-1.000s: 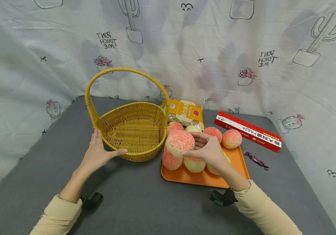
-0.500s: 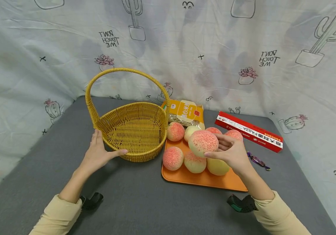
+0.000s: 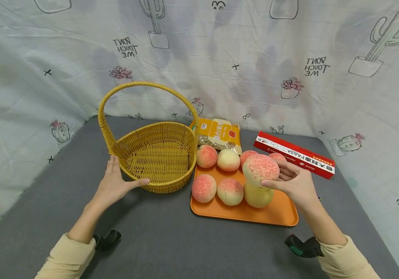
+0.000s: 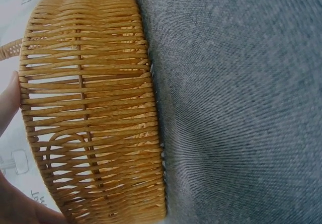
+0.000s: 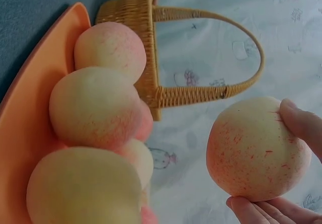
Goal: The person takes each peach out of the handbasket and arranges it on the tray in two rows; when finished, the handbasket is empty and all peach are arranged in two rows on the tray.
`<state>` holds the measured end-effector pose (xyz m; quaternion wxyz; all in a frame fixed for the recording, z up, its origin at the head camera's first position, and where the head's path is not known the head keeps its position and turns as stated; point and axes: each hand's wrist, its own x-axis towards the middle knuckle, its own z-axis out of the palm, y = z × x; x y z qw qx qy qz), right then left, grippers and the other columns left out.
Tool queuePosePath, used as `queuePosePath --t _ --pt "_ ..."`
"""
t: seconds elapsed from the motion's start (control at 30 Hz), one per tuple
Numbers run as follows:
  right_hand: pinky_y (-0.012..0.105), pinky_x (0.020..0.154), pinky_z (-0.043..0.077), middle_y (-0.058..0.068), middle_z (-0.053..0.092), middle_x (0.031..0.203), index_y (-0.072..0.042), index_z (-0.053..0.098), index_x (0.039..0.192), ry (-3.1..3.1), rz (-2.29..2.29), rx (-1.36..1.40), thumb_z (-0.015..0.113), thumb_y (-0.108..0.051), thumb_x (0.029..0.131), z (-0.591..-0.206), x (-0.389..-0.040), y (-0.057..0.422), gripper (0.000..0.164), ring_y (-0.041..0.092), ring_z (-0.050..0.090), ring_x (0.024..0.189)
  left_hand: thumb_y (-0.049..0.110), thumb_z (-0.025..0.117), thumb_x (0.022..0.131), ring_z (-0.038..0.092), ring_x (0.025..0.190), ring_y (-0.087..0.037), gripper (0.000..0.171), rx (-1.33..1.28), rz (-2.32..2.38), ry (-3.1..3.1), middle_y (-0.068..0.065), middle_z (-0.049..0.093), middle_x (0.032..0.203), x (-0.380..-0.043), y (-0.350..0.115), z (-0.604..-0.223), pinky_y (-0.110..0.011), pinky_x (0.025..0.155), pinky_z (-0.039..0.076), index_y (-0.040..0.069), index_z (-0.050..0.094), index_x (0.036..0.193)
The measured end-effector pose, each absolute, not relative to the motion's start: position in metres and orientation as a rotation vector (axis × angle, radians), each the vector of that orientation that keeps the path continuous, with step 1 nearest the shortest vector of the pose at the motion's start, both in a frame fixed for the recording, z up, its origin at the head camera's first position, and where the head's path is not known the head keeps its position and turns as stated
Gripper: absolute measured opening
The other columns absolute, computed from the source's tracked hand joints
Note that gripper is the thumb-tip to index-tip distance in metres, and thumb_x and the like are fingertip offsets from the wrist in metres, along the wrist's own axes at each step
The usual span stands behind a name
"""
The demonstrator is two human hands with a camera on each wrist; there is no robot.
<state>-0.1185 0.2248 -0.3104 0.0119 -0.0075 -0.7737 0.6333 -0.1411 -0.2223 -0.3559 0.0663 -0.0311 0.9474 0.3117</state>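
A pink-speckled peach (image 3: 261,169) is pinched between the thumb and fingers of my right hand (image 3: 298,186), raised over the right part of the orange tray (image 3: 234,214). The right wrist view shows this held peach (image 5: 257,151) apart from those on the tray. My left hand (image 3: 113,184) touches the rim of the golden wicker basket (image 3: 161,188), thumb and fingers spread along its near left side. Several peaches (image 3: 204,188) lie on the tray in two rows, and a yellower one (image 3: 258,195) sits below the held peach, partly covered by it.
Behind the tray lies an orange food packet (image 3: 220,133). A long red pasta box (image 3: 295,154) stands at the back right. The basket's tall handle (image 3: 147,83) arches up in front of the printed cloth backdrop (image 3: 234,46).
My right hand has carried the peach rightward across the tray, uncovering the left and middle peaches. The purple-wrapped candy is now mostly behind my right hand. My left hand stays at the basket.
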Motion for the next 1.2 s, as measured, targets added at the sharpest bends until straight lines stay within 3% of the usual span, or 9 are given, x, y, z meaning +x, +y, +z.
queuePosePath --t 0.23,0.37,0.47,0.57,0.7,0.93,1.2 --pt "0.016 0.077 0.052 -0.019 0.068 0.098 0.008 0.050 0.135 -2.368 1.969 -0.079 0.082 -0.003 0.076 -0.314 -0.117 0.238 0.068 -0.003 0.066 0.091 0.067 0.067 0.078 -0.007 0.140 -0.053 0.134 -0.086 0.936 2.858 -0.029 -0.022 0.154 -0.141 -0.222 -0.354 -0.071 0.103 0.019 -0.011 -0.017 0.147" --pt "0.017 0.074 0.054 -0.015 0.071 0.094 -0.012 0.068 0.114 -2.246 2.055 -0.078 0.081 0.005 0.075 -0.317 -0.117 0.248 0.045 0.000 0.068 0.088 0.067 0.067 0.078 -0.007 0.140 -0.053 0.134 -0.090 0.934 2.855 -0.029 -0.022 0.154 -0.141 -0.222 -0.354 -0.071 0.103 0.019 -0.011 -0.017 0.147" --pt "0.017 0.072 0.054 -0.013 0.071 0.091 -0.023 0.069 0.100 -2.184 2.099 -0.110 0.080 0.008 0.074 -0.319 -0.117 0.256 0.042 0.000 0.069 0.085 0.067 0.068 0.078 -0.007 0.140 -0.053 0.134 -0.094 0.933 2.853 -0.029 -0.022 0.154 -0.141 -0.222 -0.353 -0.071 0.103 0.020 -0.011 -0.017 0.147" --pt "0.015 0.072 0.053 -0.016 0.070 0.090 -0.011 0.064 0.114 -2.191 2.079 -0.190 0.080 0.005 0.075 -0.321 -0.117 0.263 0.045 -0.002 0.067 0.084 0.067 0.067 0.078 -0.007 0.140 -0.054 0.134 -0.097 0.930 2.851 -0.029 -0.023 0.154 -0.141 -0.222 -0.353 -0.072 0.103 0.020 -0.011 -0.018 0.146" --pt "0.013 0.071 0.052 -0.021 0.066 0.089 0.009 0.046 0.137 -2.216 2.026 -0.286 0.081 0.001 0.076 -0.326 -0.118 0.272 0.071 -0.006 0.066 0.082 0.067 0.067 0.078 -0.006 0.140 -0.054 0.134 -0.098 0.929 2.847 -0.028 -0.023 0.154 -0.141 -0.222 -0.353 -0.072 0.102 0.020 -0.010 -0.018 0.146" --pt "0.011 0.070 0.051 -0.020 0.067 0.089 -0.004 0.060 0.124 -2.254 1.928 -0.370 0.084 -0.007 0.075 -0.345 -0.123 0.287 0.054 -0.006 0.066 0.081 0.066 0.067 0.079 -0.006 0.139 -0.055 0.133 -0.094 0.929 2.852 -0.029 -0.023 0.154 -0.141 -0.223 -0.353 -0.072 0.102 0.021 -0.011 -0.018 0.146" --pt "0.010 0.071 0.049 -0.023 0.064 0.086 0.010 0.049 0.135 -2.416 1.790 -0.471 0.085 -0.017 0.077 -0.362 -0.124 0.296 0.074 -0.009 0.062 0.081 0.065 0.068 0.079 -0.004 0.139 -0.055 0.132 -0.098 0.930 2.855 -0.029 -0.022 0.154 -0.141 -0.222 -0.353 -0.072 0.102 0.022 -0.011 -0.017 0.147"
